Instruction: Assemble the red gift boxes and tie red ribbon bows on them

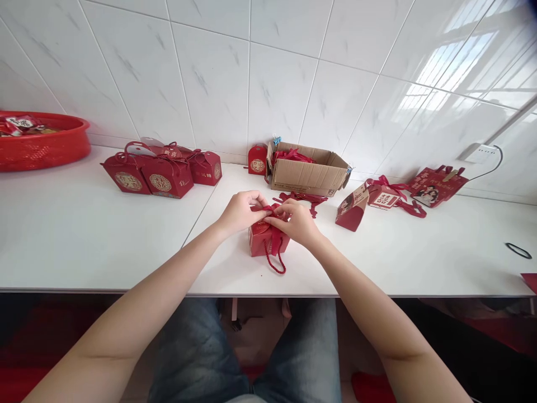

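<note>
Closest to the camera, a lap in blue jeans sits under the white desk (84,235), with both bare forearms reaching forward over its edge. Near the front middle of the desk stands a small red gift box (262,240), a twisted red cord (274,263) looping down its front. The left hand (240,211) and the right hand (298,221) meet on top of the box, the fingers of each pinching the red ribbon (268,210) there. Just behind lie loose ribbons (304,197), then an open cardboard box (306,176) holding more red ribbon. A cluster of handled red boxes (161,176) stands to the left, other red boxes (377,198) lie tipped to the right, and a red basket (42,145) sits far left against the tiled wall (251,73)
</note>
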Motion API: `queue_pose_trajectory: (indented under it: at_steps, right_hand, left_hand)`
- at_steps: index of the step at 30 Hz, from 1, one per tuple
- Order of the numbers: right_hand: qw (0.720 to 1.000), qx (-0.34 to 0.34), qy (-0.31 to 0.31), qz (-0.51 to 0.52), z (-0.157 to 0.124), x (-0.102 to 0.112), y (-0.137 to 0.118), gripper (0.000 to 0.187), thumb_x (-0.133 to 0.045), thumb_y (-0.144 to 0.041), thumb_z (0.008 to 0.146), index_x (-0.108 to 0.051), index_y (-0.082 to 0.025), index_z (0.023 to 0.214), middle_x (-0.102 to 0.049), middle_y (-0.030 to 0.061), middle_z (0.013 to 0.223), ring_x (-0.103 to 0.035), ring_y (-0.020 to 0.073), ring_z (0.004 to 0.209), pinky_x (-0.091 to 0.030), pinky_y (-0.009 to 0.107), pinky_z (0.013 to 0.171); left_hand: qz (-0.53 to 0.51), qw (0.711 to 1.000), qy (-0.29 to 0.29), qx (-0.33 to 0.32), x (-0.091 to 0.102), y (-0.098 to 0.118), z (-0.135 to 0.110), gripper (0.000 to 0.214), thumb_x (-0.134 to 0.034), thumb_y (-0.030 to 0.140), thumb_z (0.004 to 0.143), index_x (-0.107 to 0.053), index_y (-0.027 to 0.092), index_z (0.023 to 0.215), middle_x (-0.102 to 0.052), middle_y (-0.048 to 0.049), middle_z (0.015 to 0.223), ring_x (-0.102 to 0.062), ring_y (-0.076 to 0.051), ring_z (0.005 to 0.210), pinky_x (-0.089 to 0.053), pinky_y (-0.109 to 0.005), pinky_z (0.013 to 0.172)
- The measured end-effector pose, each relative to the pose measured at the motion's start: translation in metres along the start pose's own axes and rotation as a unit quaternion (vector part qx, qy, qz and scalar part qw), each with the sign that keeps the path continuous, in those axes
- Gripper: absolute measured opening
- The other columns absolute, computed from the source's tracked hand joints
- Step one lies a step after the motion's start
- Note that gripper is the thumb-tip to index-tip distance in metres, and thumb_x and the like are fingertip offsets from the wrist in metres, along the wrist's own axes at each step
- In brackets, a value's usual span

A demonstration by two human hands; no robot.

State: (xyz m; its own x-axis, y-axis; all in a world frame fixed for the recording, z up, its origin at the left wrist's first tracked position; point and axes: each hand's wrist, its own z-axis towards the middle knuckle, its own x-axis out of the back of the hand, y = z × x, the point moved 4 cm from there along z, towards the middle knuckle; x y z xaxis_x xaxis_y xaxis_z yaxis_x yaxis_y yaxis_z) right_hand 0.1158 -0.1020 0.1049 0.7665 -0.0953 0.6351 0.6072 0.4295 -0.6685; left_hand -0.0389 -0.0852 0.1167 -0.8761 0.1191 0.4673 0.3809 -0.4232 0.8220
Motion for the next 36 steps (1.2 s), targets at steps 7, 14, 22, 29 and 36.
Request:
queue_pose_trajectory:
  at_steps: [7, 14, 22, 29, 36]
  right_hand:
    - [0.995, -0.045, -0.063, 0.062, 0.011, 0.006, 0.003, 0.015, -0.071, -0.033, 0.076, -0.073, -0.019, 0.070, -0.064, 0.0085, 0.100, -0.059, 0.0232, 0.102, -0.044, 0.036, 0.087]
    - [0.962, -0.117, -0.117, 0.217, 0.006, 0.000, 0.013, 0.020, -0.069, -0.038, 0.077, -0.074, -0.018, 0.074, -0.066, 0.0140, 0.116, -0.035, 0.0272, 0.140, -0.032, 0.044, 0.106]
    - [0.945, -0.157, -0.049, 0.283, 0.000, -0.003, 0.020, 0.023, -0.068, -0.039, 0.076, -0.070, -0.018, 0.066, -0.060, 0.0129, 0.128, -0.041, 0.0262, 0.135, -0.036, 0.040, 0.104]
    - [0.921, -0.190, 0.018, 0.340, -0.011, -0.014, 0.020, 0.024, -0.067, -0.042, 0.073, -0.072, -0.019, 0.069, -0.068, 0.0070, 0.111, -0.054, 0.0249, 0.118, -0.042, 0.037, 0.099]
    - [0.921, -0.208, 0.029, 0.327, -0.022, -0.014, 0.013, 0.017, -0.064, -0.034, 0.078, -0.075, -0.023, 0.072, -0.069, 0.0064, 0.113, -0.035, 0.0231, 0.138, -0.028, 0.038, 0.112]
  left_hand:
    - [-0.018, 0.996, -0.075, -0.037, 0.003, -0.008, 0.011, 0.026, -0.074, 0.036, 0.069, -0.061, 0.018, 0.083, -0.071, -0.0053, 0.087, -0.066, -0.021, 0.089, -0.050, -0.034, 0.083]
    - [-0.020, 0.991, -0.127, -0.048, 0.000, -0.013, 0.020, 0.033, -0.073, 0.041, 0.070, -0.061, 0.019, 0.092, -0.072, -0.0049, 0.085, -0.066, -0.021, 0.091, -0.047, -0.033, 0.081]
    - [0.008, 0.991, -0.116, -0.070, -0.008, -0.008, 0.030, 0.030, -0.068, 0.034, 0.075, -0.059, 0.020, 0.100, -0.072, -0.0026, 0.085, -0.059, -0.015, 0.075, -0.044, -0.029, 0.072]
    - [0.046, 0.996, -0.031, -0.067, -0.002, -0.004, 0.007, 0.021, -0.061, 0.037, 0.079, -0.061, 0.019, 0.089, -0.065, -0.0061, 0.102, -0.062, -0.018, 0.091, -0.052, -0.033, 0.082]
    - [0.090, 0.987, -0.093, -0.093, -0.001, -0.006, 0.001, 0.019, -0.061, 0.034, 0.078, -0.071, 0.020, 0.086, -0.069, -0.0072, 0.103, -0.064, -0.023, 0.098, -0.050, -0.039, 0.092]
